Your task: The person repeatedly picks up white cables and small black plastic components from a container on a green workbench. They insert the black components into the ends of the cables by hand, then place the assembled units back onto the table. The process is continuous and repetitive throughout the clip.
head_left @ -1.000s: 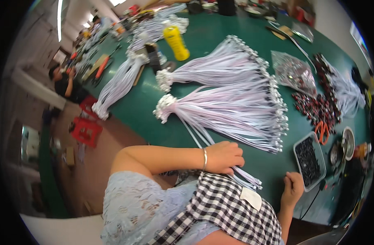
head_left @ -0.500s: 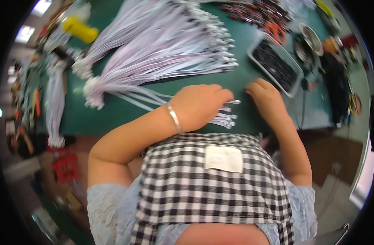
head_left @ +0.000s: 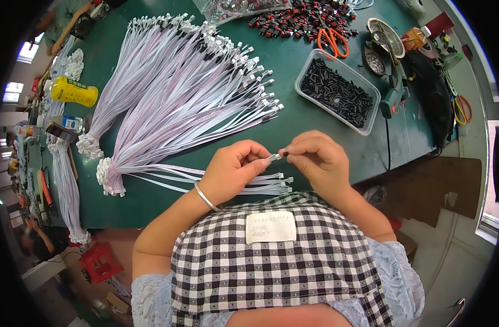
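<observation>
My left hand [head_left: 230, 170] pinches the white connector [head_left: 273, 157] at the end of a flat white cable between thumb and forefinger. Close against that tip, my right hand [head_left: 321, 159] holds a tiny black piece [head_left: 284, 153] in a pinch. Fingers partly cover both parts, so I cannot tell whether they are joined. Below the hands, several flat cables [head_left: 266, 189] with white ends lie beside my checked apron. A large fanned bundle of white ribbon cables [head_left: 189, 103] spreads across the green table beyond my left hand.
Right of the bundle, a clear plastic box [head_left: 361, 130] holds short black tubes. Orange-handled scissors [head_left: 336, 48] lie by a heap of red-and-black parts [head_left: 298, 23]. A metal dish [head_left: 392, 38] and green glue gun [head_left: 394, 98] sit at right, a yellow bottle [head_left: 75, 92] at left.
My right hand has moved left from beside the plastic box to meet my left hand, with a small black piece now in its fingers. The left hand has raised a connector. The view has shifted.
</observation>
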A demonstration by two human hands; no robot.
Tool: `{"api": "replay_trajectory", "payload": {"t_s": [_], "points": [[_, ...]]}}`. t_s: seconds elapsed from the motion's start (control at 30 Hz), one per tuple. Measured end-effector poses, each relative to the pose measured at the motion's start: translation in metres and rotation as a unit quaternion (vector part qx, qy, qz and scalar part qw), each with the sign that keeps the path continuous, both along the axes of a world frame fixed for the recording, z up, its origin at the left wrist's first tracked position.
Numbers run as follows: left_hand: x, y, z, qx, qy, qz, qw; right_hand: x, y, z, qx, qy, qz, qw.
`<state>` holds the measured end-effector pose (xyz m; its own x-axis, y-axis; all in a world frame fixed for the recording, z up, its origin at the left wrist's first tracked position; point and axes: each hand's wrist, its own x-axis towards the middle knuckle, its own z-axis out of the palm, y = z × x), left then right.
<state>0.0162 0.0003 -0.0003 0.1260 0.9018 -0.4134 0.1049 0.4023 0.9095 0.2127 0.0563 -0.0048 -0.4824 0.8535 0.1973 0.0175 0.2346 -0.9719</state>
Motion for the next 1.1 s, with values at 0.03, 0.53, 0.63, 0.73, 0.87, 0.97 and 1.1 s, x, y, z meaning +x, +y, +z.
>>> {"api": "replay_trajectory", "payload": {"t_s": [0.03, 0.53, 0.63, 0.73, 0.87, 0.97, 1.1], "points": [[-0.001, -0.001, -0.002, -0.008, -0.016, 0.01, 1.0, -0.003, 0.0, -0.001, 0.034, 0.009, 0.002, 0.999], [-0.004, -0.001, -0.014, 0.007, -0.112, 0.062, 0.992, -0.015, -0.002, -0.011, -0.14, 0.048, 0.014, 0.989], [0.003, 0.0, -0.014, 0.014, -0.107, 0.072, 0.992, -0.011, 0.0, -0.01, -0.148, 0.035, 0.014, 0.988], [0.006, 0.001, -0.011, 0.013, -0.09, 0.069, 0.993, -0.008, 0.001, -0.011, -0.15, 0.036, 0.012, 0.988], [0.006, 0.001, -0.008, -0.004, -0.065, 0.052, 0.996, -0.007, 0.001, -0.014, -0.134, 0.015, 0.008, 0.991], [0.007, 0.0, -0.008, 0.01, -0.056, 0.055, 0.997, -0.005, 0.002, -0.015, -0.108, -0.012, 0.011, 0.994], [0.007, 0.0, -0.008, 0.019, -0.043, 0.052, 0.998, -0.008, 0.0, -0.015, -0.107, 0.012, 0.0, 0.994]]}}
